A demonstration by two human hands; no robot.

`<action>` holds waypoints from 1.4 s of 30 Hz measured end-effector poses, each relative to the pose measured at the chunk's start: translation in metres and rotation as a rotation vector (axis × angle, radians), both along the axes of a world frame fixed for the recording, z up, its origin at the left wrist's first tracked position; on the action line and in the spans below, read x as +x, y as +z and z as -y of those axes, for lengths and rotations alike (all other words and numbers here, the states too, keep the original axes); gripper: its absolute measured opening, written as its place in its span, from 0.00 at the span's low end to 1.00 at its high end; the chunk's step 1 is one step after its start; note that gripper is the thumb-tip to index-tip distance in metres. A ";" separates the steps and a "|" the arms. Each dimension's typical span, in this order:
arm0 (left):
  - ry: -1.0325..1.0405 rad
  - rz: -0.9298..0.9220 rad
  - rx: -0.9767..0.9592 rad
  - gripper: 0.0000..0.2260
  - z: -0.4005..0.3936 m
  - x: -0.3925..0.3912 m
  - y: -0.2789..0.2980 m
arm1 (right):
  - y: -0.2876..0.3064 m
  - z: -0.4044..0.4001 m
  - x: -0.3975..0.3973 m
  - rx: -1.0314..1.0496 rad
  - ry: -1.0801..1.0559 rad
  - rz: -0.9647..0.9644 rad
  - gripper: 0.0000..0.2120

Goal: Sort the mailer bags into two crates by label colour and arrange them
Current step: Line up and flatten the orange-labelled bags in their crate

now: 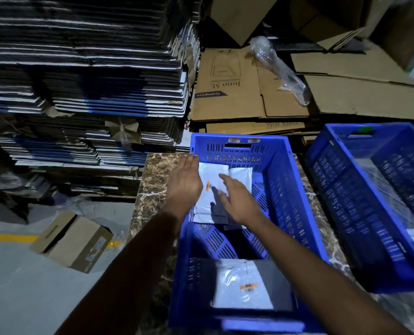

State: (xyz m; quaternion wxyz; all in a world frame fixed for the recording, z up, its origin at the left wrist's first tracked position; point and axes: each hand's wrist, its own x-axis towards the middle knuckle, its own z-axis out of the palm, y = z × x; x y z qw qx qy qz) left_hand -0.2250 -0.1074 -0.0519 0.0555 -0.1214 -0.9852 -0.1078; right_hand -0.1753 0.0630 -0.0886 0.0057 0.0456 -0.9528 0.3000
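Step in hand: arranging. Both hands work inside the near crate [298,189], marked with orange tags on its far wall. Left hand [185,182] open, fingers flat, holding nothing, at the left edge of the far mailer bags [213,180]. Right hand [237,199] spread over the same bags, apparently pressing, not gripping; motion blur hinders certainty. Another orange-labelled bag [244,286] lies at the near end. Second crate [346,189] sits right on the worktop [157,180]. Next move calls for squaring the far bags flat.

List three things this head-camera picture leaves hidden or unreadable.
- Print on the orange label: too small and blurred.
- Right crate: contents cut off by the right edge.
- Mailer bags at the near crate's far end: partly covered by the left hand and right hand.
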 end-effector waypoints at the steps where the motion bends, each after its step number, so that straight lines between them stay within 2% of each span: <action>1: -0.001 0.020 -0.004 0.29 0.000 0.000 0.003 | 0.007 -0.008 0.018 -0.069 -0.007 0.039 0.20; 3: -0.008 0.051 0.001 0.28 -0.002 0.001 0.006 | 0.011 -0.022 0.055 -0.119 0.017 0.138 0.17; 6: -0.032 0.149 -0.047 0.29 -0.003 0.005 0.006 | 0.006 -0.041 0.096 -0.013 0.209 0.339 0.18; 9: -0.048 0.252 0.010 0.31 -0.002 0.019 -0.001 | 0.004 -0.051 0.116 0.119 0.319 0.473 0.25; 13: -0.070 0.190 0.012 0.26 0.000 0.036 0.001 | 0.000 -0.053 0.125 0.150 0.310 0.447 0.13; 15: -0.089 0.091 0.017 0.23 0.000 0.039 0.004 | 0.002 -0.054 0.127 0.115 0.313 0.421 0.11; 17: -0.120 -0.016 0.127 0.20 0.000 0.041 0.002 | 0.007 -0.059 0.128 0.018 0.303 0.394 0.10; 18: -0.133 -0.053 0.192 0.19 0.001 0.044 0.003 | 0.009 -0.063 0.128 -0.082 0.284 0.372 0.08; 20: -0.143 -0.085 0.325 0.19 0.000 0.049 0.001 | 0.014 -0.067 0.127 -0.342 0.201 0.348 0.13; 23: -0.068 0.071 0.679 0.18 -0.008 0.064 0.005 | 0.024 -0.061 0.123 -0.703 -0.021 0.272 0.11; 24: -0.052 0.138 0.773 0.17 -0.012 0.067 0.005 | 0.028 -0.056 0.121 -0.763 -0.093 0.219 0.12; 26: -0.061 0.212 0.831 0.13 -0.023 0.070 0.002 | 0.031 -0.045 0.116 -0.819 -0.189 0.114 0.13; 28: -0.045 0.241 0.901 0.04 -0.030 0.070 -0.002 | 0.034 -0.038 0.112 -0.890 -0.238 0.090 0.09; 29: -0.019 0.245 0.932 0.04 -0.032 0.068 -0.003 | 0.030 -0.038 0.110 -0.904 -0.250 0.103 0.06; 30: 0.000 0.244 0.971 0.05 -0.032 0.066 -0.004 | 0.029 -0.039 0.109 -0.914 -0.265 0.133 0.09; 32: 0.031 0.248 0.985 0.07 -0.029 0.062 -0.005 | 0.021 -0.045 0.109 -0.928 -0.261 0.199 0.21; 34: 0.018 0.255 0.937 0.09 -0.027 0.056 -0.004 | 0.016 -0.050 0.106 -0.806 -0.266 0.163 0.28; 36: -0.024 0.205 0.823 0.11 -0.028 0.045 -0.003 | 0.011 -0.056 0.094 -0.661 -0.322 0.084 0.22; 38: -0.088 0.076 0.561 0.15 -0.027 0.027 0.001 | 0.006 -0.062 0.072 -0.518 -0.422 0.039 0.14; 40: -0.104 -0.037 0.256 0.20 -0.023 0.005 0.006 | -0.004 -0.069 0.043 -0.427 -0.509 0.091 0.11; 42: -0.064 0.002 0.050 0.26 -0.014 -0.014 0.005 | -0.016 -0.070 0.015 -0.338 -0.543 0.141 0.12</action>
